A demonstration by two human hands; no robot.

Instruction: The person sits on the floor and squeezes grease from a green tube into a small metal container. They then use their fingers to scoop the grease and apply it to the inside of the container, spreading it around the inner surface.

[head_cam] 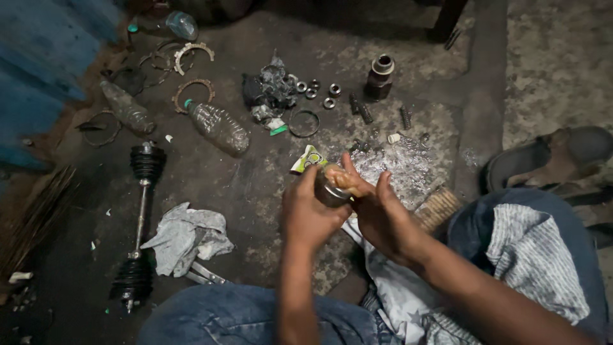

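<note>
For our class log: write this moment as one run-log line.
left hand: holds metal joint | right hand: fingers in joint | axle, rag: on floor

- Dim, greasy concrete floor (pixel 236 185), dark with oil stains, paler and mottled toward the right.
- Blue-painted wall (pixel 38 70) along the left edge (worn, rust-brown at its foot).
- Dark furniture leg (pixel 447 19) at the top, just right of centre.
- Bundle of thin sticks (pixel 35 217) lying on the floor at the left.
- Weak, uneven light, brightest over the right side.
</note>
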